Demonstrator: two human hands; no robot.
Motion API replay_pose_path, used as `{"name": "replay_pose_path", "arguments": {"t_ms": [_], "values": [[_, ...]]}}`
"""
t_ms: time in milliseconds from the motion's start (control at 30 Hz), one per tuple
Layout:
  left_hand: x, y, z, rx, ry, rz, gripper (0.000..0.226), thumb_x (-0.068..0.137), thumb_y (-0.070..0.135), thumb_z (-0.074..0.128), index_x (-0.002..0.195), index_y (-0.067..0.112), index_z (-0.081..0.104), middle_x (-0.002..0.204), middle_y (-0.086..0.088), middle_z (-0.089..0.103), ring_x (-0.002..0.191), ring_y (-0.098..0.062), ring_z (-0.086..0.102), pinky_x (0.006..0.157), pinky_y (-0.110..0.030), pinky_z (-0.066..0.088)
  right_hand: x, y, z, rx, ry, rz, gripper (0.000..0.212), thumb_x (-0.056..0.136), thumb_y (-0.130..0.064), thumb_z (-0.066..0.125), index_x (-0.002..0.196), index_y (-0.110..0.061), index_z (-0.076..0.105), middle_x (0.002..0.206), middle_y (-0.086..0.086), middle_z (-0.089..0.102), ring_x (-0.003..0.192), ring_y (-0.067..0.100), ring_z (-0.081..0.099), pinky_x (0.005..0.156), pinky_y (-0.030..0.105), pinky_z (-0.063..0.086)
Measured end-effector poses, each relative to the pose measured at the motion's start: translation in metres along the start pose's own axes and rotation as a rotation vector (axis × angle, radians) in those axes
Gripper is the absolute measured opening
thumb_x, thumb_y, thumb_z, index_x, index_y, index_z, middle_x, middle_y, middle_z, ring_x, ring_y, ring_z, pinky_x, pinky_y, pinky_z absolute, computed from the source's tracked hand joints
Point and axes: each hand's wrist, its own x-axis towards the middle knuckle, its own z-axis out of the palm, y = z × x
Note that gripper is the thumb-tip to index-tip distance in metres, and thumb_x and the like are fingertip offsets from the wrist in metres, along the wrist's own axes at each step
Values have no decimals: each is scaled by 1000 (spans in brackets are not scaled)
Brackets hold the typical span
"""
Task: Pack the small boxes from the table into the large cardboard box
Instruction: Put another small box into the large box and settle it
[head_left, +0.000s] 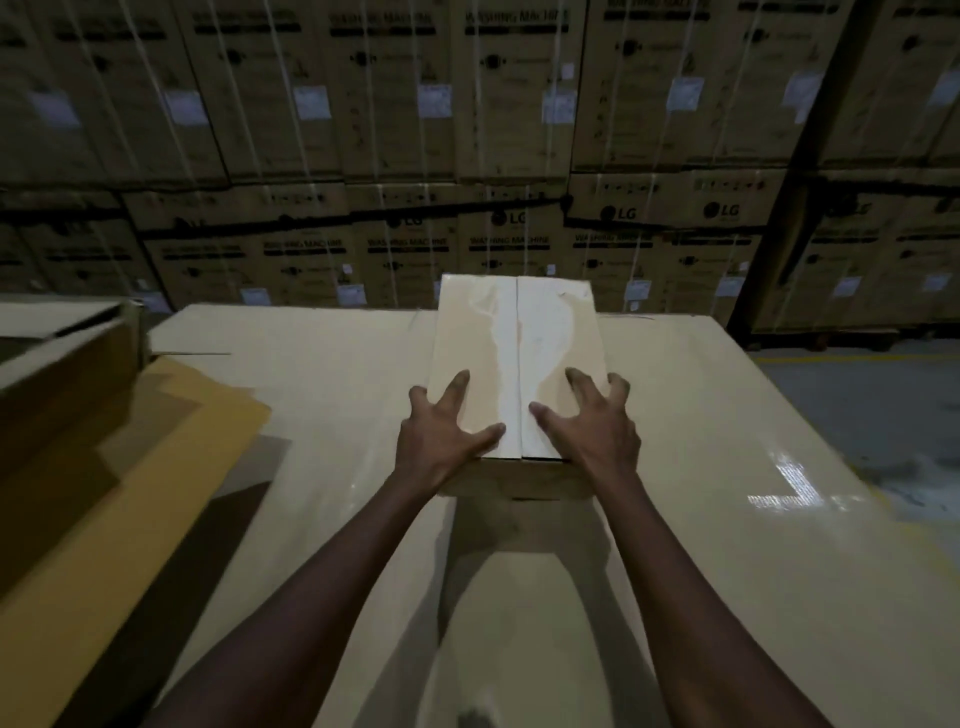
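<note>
Your left hand (447, 426) and right hand (592, 423) each clasp a near corner of the pale tape-sealed rectangular cardboard box (517, 343), which sits on the glossy beige table (727, 415) with its long axis running away from you, while the large open brown cardboard box (67, 358) lies to the far left, nearer your left arm.

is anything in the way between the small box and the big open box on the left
Nothing upright. The left hand and right hand hold the small box; between it and the large cardboard box only flat cardboard sheets lie on the table.
</note>
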Motion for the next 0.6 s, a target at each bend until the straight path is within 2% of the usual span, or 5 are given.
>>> {"name": "replay_pose_path", "arguments": {"t_ms": [133,333,433,600], "values": [[-24,-27,-85,59,103,74,99,65,85,57,150,48,21,150,-14,24,120,-44,53,97,-42,47,-46,-70,2,-19,72,-98,70,83,-73,55,146,-45,40,164,-3,13,124,41,47,92,46,46],[-57,-54,-193,174,281,257,96,68,76,65,150,39,33,164,-2,9,136,-30,44,102,-43,43,-94,-156,5,43,87,-202,58,91,-67,48,144,-46,46,160,-9,32,127,39,41,83,42,42],[-80,-71,-240,236,336,238,93,70,75,65,149,36,38,165,-2,8,137,-30,42,103,-44,42,-117,-200,6,106,93,-277,54,91,-65,51,141,-45,51,157,-10,39,125,37,42,79,38,35],[-124,-103,-318,299,390,190,86,73,72,66,146,31,47,164,-2,21,141,-29,37,108,-46,38,-163,-271,9,210,107,-363,53,90,-61,55,139,-41,56,156,-10,41,125,37,43,80,38,36]]}}
